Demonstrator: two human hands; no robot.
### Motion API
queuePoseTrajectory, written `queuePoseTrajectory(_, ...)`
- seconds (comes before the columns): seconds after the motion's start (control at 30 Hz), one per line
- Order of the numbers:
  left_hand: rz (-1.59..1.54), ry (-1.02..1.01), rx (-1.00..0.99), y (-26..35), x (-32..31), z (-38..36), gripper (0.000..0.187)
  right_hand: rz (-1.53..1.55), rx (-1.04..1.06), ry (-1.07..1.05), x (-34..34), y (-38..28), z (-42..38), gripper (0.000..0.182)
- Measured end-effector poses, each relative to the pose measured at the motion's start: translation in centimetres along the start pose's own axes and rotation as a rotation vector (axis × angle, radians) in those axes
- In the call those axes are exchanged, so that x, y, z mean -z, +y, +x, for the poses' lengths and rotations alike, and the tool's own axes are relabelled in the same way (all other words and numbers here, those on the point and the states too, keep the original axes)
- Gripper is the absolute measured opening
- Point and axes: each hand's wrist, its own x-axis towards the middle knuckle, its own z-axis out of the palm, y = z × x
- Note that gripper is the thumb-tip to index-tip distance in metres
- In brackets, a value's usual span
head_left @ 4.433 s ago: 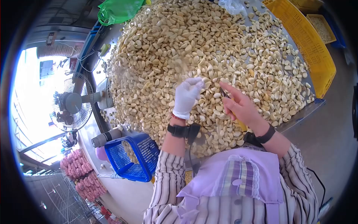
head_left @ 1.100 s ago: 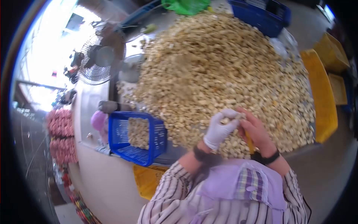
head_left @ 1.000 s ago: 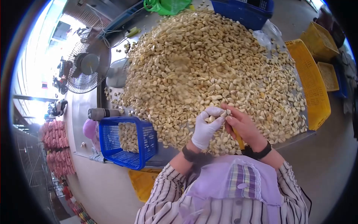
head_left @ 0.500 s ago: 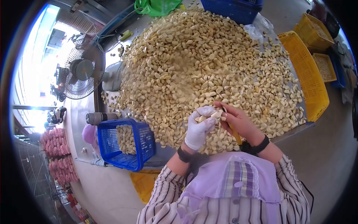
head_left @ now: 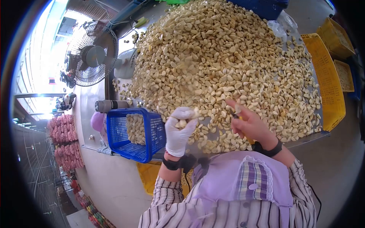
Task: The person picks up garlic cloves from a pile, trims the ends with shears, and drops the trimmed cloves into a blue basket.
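A wide heap of peeled garlic cloves [head_left: 213, 57] covers the metal table. My left hand [head_left: 178, 136], in a white glove, is closed around several garlic cloves [head_left: 182, 123] near the heap's front left edge. To the right, my bare right hand [head_left: 253, 127] grips a small knife [head_left: 250, 141] with a yellow handle, most of which the fingers hide. Its short dark blade points up and left, and the index finger is stretched out over the cloves. Just left of my gloved hand, a blue basket [head_left: 150, 155] is tipped on the table with cloves inside it.
A grey fan [head_left: 95, 57] stands at the left, beyond a grey flask [head_left: 111, 105]. A yellow crate [head_left: 323, 76] leans at the table's right edge, and more yellow crates [head_left: 334, 38] are stacked behind. At the back are a blue crate [head_left: 262, 8] and a plastic bag [head_left: 277, 29].
My hands have come apart. The left has moved left toward the blue basket with cloves in it; the right has stayed over the heap with the knife. The view has shifted slightly.
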Motion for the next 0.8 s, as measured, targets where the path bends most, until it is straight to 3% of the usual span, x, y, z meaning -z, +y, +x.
queuePoseTrajectory(0.07,0.017,-0.075,-0.013,-1.0,-1.6,-0.2,0.024,-0.11,-0.011,-0.062,-0.5,-0.4,0.0,0.063)
queuePoseTrajectory(0.13,0.026,-0.161,0.033,-1.6,-3.1,-0.4,0.024,-0.277,0.14,-0.106,-0.8,0.4,0.2,0.064)
queuePoseTrajectory(0.33,-0.181,-0.211,0.109,-2.5,-4.6,-1.0,0.023,-0.077,0.013,-0.099,0.3,0.6,0.3,0.052)
queuePoseTrajectory(0.4,-0.476,-0.288,0.223,-2.0,-3.5,-0.9,0.024,0.023,-0.032,-0.116,0.6,1.0,0.4,0.047)
queuePoseTrajectory(0.43,-0.471,-0.281,0.222,-1.7,-2.9,-0.8,0.024,0.112,-0.042,-0.052,0.7,0.8,0.4,0.044)
queuePoseTrajectory(0.5,-0.521,0.016,0.104,-0.8,-1.4,-0.5,0.022,0.188,-0.041,0.066,1.0,0.9,0.4,0.042)
queuePoseTrajectory(0.53,-0.452,0.094,0.04,-0.1,0.0,0.1,0.023,0.191,-0.042,0.057,1.4,1.0,0.5,0.042)
queuePoseTrajectory(0.57,-0.278,0.344,-0.006,1.2,0.9,0.2,0.021,0.223,0.006,0.043,1.9,1.2,0.5,0.043)
queuePoseTrajectory(0.63,-0.018,0.53,-0.191,2.0,5.7,0.8,0.017,0.278,0.065,0.029,2.5,1.5,0.6,0.047)
queuePoseTrajectory(0.7,0.462,0.763,-0.17,2.8,11.6,0.6,0.008,0.301,0.077,0.036,3.0,2.2,0.9,0.047)
queuePoseTrajectory(0.73,0.738,0.75,-0.217,2.4,15.9,0.7,0.021,0.322,0.091,0.043,3.1,2.4,1.0,0.048)
queuePoseTrajectory(0.8,1.396,0.649,0.107,4.5,17.0,0.6,0.044,0.338,0.064,0.055,3.1,2.2,1.3,0.044)
